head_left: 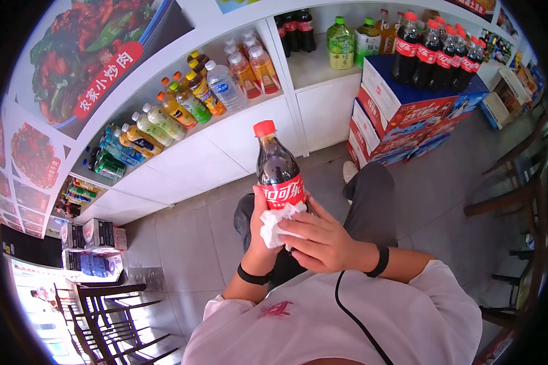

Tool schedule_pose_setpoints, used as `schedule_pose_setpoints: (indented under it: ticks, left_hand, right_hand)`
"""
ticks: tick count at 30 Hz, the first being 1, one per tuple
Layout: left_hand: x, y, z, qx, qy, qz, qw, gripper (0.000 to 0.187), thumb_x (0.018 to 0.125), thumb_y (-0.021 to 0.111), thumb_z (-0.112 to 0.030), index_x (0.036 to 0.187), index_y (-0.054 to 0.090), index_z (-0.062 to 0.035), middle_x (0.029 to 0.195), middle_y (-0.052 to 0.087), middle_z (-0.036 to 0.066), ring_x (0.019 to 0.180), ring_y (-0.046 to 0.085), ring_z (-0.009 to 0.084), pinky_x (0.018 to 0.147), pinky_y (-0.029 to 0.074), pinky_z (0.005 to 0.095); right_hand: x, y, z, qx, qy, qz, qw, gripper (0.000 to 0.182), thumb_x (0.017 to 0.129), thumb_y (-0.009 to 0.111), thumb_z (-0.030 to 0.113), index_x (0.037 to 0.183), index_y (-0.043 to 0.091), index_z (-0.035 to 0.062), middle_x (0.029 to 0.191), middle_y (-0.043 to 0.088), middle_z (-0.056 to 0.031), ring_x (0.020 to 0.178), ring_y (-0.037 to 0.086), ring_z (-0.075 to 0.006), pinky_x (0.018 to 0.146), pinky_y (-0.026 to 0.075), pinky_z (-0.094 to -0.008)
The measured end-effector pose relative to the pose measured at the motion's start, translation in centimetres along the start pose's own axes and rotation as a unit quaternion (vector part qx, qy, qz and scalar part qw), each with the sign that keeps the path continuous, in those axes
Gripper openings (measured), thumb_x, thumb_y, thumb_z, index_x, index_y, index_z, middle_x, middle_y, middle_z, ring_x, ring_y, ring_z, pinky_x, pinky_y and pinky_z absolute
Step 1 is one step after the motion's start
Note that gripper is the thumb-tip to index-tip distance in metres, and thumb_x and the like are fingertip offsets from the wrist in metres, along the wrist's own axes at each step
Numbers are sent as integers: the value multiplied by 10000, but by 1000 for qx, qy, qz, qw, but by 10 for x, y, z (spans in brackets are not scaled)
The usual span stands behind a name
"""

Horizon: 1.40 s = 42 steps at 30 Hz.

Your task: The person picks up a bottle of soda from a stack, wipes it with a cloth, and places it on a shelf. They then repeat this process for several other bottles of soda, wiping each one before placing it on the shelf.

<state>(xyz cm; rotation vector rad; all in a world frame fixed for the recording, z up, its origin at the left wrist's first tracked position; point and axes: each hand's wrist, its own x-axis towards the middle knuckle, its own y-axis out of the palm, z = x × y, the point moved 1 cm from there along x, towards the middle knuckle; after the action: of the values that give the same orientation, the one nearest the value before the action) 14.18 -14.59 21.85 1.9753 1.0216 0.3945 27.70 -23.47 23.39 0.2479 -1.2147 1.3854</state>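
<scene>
A cola bottle (279, 164) with a red cap and red label is held up in front of my lap, its top tilted slightly left. My left hand (262, 237) grips the bottle's lower left side, its thumb along the label. With my right hand (323, 238) I press a crumpled white tissue (276, 226) against the lower part of the bottle, just under the label lettering. The tissue and my fingers hide the bottle's base.
Drink bottles (192, 100) line a white shelf ahead. Several cola bottles (426, 56) stand on stacked red and blue cartons (396, 109) at the right. Wooden chairs (112, 313) are at lower left, more furniture (505, 201) at right. A black cable (354, 316) crosses my shirt.
</scene>
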Motion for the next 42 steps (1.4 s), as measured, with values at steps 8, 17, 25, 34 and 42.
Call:
schedule_pose_setpoints:
  ticks: [8, 17, 25, 34, 42]
  left_hand:
    - [-12, 22, -14, 31, -15, -24, 999, 761, 985, 239, -675, 1256, 511, -19, 1071, 648, 168, 824, 669, 294, 725, 569, 385]
    - [-9, 24, 12, 360, 100, 28, 927, 571, 1058, 296, -400, 1453, 390, 0, 1391, 516, 111, 1270, 504, 206, 1064, 393, 345]
    - [-16, 2, 3, 415, 122, 61, 900, 584, 1045, 352, -487, 1376, 466, -19, 1221, 632, 125, 1083, 633, 227, 916, 513, 334]
    - [-11, 36, -19, 65, 57, -74, 993, 757, 993, 217, -659, 1241, 520, -10, 1024, 657, 171, 756, 663, 314, 673, 558, 412]
    - [-14, 42, -20, 66, 57, -37, 996, 735, 992, 230, -653, 1191, 513, -4, 1004, 629, 173, 766, 668, 280, 648, 565, 370]
  right_hand:
    - [-12, -2, -6, -5, -51, 5, 999, 236, 804, 707, 126, 1040, 723, 122, 1279, 644, -28, 1198, 597, -207, 1150, 268, -572]
    - [25, -40, -27, -26, -8, -125, 992, 333, 795, 672, 29, 1119, 715, 93, 1301, 615, -144, 1242, 562, -336, 1140, 274, -583]
    - [6, -12, -8, -29, -27, -75, 996, 326, 853, 677, 112, 1175, 672, 60, 1320, 597, -128, 1263, 552, -304, 1119, 321, -580]
    - [-21, 8, 6, 0, -37, -9, 999, 245, 830, 706, 135, 1075, 689, 127, 1319, 614, -50, 1217, 588, -238, 1134, 285, -583]
    - [-9, -13, -5, 0, -49, -13, 999, 247, 754, 722, 113, 997, 732, 156, 1255, 652, -21, 1215, 576, -280, 1133, 253, -592]
